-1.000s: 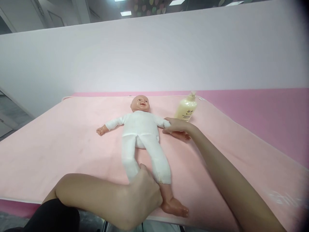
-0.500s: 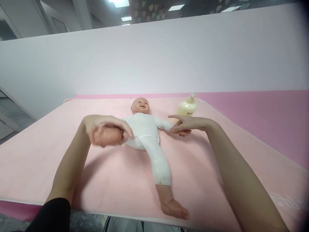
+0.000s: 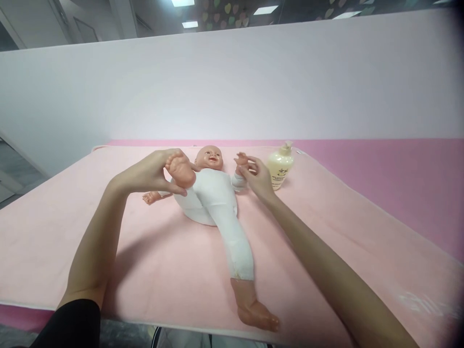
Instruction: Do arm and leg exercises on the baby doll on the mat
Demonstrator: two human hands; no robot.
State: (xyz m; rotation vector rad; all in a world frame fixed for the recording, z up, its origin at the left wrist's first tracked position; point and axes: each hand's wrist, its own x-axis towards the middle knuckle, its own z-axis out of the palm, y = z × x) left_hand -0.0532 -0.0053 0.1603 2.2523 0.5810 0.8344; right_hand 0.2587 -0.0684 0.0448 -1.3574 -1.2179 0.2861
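A: The doll point(image 3: 212, 193) lies on its back mid-mat point(image 3: 108, 251); my left hand point(image 3: 152, 171) is closed round one foot point(image 3: 180, 169), folding that leg up to the chest.

B: And the right?

A: My right hand point(image 3: 259, 178) pinches the doll's wrist, arm raised. I judge it a limb-bending step; gentle lowering comes next. A lotion bottle point(image 3: 280, 166) stands just beside.
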